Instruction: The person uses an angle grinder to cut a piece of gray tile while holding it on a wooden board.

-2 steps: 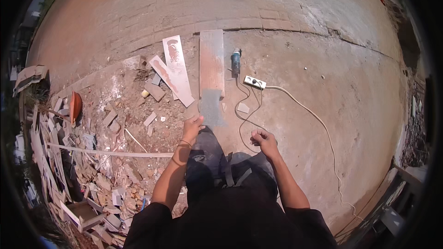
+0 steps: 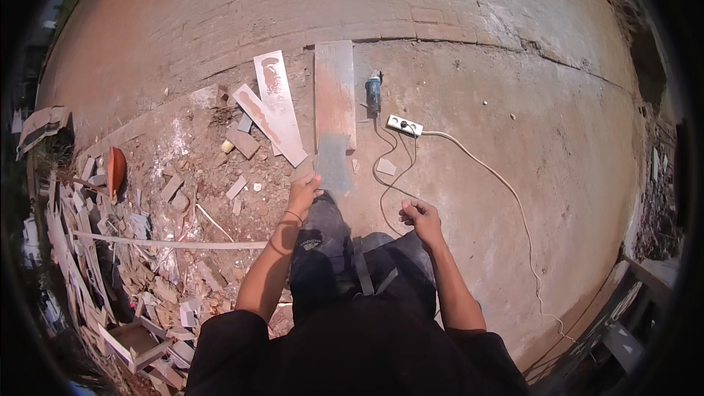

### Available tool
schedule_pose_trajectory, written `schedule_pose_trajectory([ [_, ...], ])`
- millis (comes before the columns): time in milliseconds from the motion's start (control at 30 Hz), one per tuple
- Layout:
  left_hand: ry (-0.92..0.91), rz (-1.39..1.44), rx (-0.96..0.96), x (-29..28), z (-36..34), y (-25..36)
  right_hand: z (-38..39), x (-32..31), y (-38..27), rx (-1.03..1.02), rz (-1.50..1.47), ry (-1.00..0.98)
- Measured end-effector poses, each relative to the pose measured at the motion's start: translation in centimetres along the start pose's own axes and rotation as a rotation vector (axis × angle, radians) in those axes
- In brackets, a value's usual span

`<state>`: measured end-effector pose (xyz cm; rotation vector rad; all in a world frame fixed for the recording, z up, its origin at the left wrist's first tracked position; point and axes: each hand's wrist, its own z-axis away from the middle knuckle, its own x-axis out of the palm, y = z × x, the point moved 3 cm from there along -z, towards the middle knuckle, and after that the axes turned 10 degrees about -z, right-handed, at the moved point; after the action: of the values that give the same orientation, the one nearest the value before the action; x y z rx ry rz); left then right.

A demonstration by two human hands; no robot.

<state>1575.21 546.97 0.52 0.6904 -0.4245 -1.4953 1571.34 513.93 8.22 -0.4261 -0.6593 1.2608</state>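
My left hand point(image 2: 303, 193) grips the near left edge of a thin grey tile piece point(image 2: 334, 165), thumb on top. The tile's far end lies over the near end of a long flat board point(image 2: 335, 92) on the ground. My right hand point(image 2: 423, 220) is held over my right knee with its fingers curled together; whether anything small is in them cannot be made out. Ahead of it, a blue angle grinder point(image 2: 375, 95) lies beside the board, its cord running back toward my knees.
A white power strip point(image 2: 404, 126) with a pale cable point(image 2: 506, 183) lies right of the grinder. Two whitish tile strips point(image 2: 277, 95) lie left of the board. Rubble and broken wood point(image 2: 147, 271) cover the left side, near an orange bowl-shaped thing point(image 2: 116, 170).
The whole view has shifted slightly. The grey tile piece appears a little farther forward over the board, with my left hand still on it. My right hand keeps nearly the same pose.
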Motion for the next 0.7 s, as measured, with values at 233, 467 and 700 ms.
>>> schedule_pose_trajectory([
  [233, -0.182, -0.102, -0.135, -3.0, -24.5, 1.2, -13.0, 5.6, 2.0, -0.067, 0.06, 0.206],
  [467, -0.264, 0.075, -0.165, 3.0, -46.8, -6.7, -40.5, 1.5, 11.7, -0.158, 0.545, 0.291],
  [700, -0.304, 0.237, -0.09, 7.3, -57.5, -13.3, -63.0, 2.0, 13.2, -0.523, 0.831, 0.565],
])
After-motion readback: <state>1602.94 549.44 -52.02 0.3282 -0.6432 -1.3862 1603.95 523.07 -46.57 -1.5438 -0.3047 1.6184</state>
